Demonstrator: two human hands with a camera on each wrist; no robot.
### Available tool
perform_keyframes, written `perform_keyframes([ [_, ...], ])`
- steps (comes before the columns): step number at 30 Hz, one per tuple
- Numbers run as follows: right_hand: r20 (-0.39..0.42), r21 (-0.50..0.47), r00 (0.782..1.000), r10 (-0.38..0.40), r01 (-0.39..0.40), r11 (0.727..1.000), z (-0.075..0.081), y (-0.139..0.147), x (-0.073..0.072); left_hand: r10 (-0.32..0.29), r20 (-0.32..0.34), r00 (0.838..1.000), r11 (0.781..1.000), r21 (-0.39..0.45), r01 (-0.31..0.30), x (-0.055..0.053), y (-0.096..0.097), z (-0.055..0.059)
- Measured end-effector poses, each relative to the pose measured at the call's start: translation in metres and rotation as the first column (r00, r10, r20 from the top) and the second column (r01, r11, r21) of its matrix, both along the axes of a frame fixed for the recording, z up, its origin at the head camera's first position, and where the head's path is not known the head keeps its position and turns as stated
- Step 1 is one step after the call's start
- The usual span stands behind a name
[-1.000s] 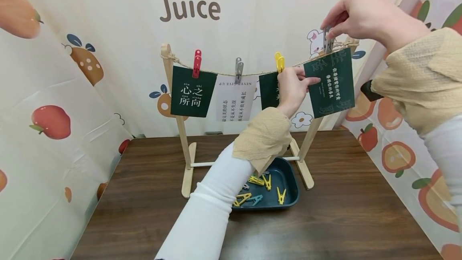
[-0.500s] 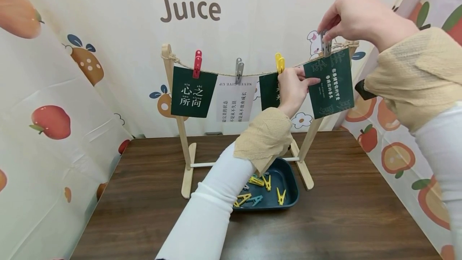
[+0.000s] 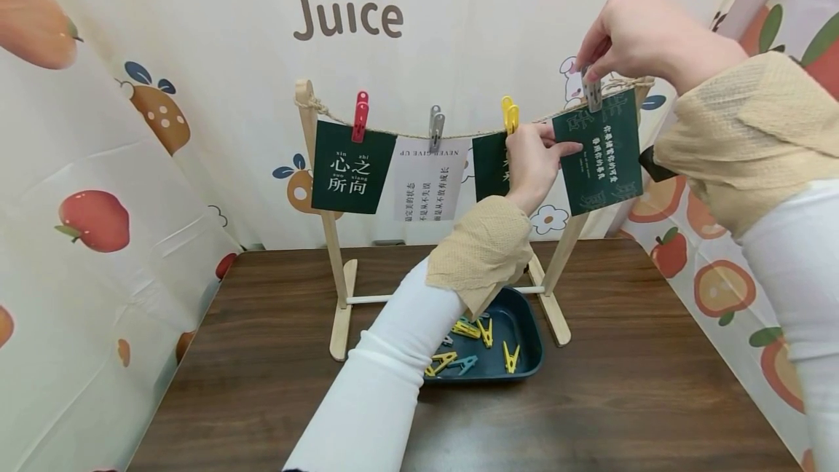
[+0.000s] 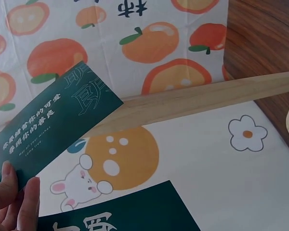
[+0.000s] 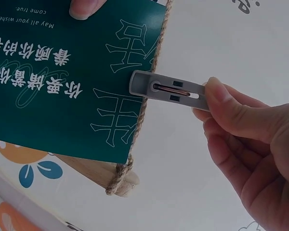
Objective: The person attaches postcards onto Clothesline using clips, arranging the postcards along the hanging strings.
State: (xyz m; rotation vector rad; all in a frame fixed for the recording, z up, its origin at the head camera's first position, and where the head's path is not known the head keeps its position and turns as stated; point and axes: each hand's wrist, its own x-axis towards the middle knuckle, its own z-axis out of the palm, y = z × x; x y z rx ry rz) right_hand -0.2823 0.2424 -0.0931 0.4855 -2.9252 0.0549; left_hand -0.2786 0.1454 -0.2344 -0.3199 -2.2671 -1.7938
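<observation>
My left hand (image 3: pixel 532 166) pinches the left edge of a dark green card (image 3: pixel 601 159) with white lettering, thumb in front. Between thumb and fingers of my right hand (image 3: pixel 655 38) are the upper ends of a grey clothespin (image 3: pixel 593 93). In the right wrist view, the clothespin's (image 5: pixel 168 91) nose lies over the card's top edge and the twine (image 5: pixel 140 115). The card hangs slightly tilted near the line's right end. Just left of it, another green card (image 3: pixel 490 164) hangs under a yellow clothespin (image 3: pixel 510 115), partly covered by my left hand.
Left along the twine hang a white card (image 3: pixel 429 184) under a grey clothespin and a green card (image 3: pixel 354 173) under a red one. A wooden stand (image 3: pixel 333 253) carries the line. Below, a dark blue tray (image 3: pixel 534 344) holds several clothespins, partly behind my left forearm.
My right hand has shifted slightly left and down with the grey clothespin, which now leans more to the left at the top. The left hand and the card stay nearly still.
</observation>
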Motion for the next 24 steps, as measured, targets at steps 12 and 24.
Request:
perform_keyframes([
  [12,0.004,0.031,0.999,0.046,-0.046,0.998,-0.0002,0.0021,0.0010,-0.001,-0.014,1.000,1.000,0.017,0.001,-0.0003,-0.0001,-0.0004],
  [24,0.060,0.097,0.996,0.058,-0.064,0.993,0.0008,0.0035,0.0001,-0.001,-0.021,1.000,1.000,-0.005,0.001,0.0003,-0.0002,-0.0023],
])
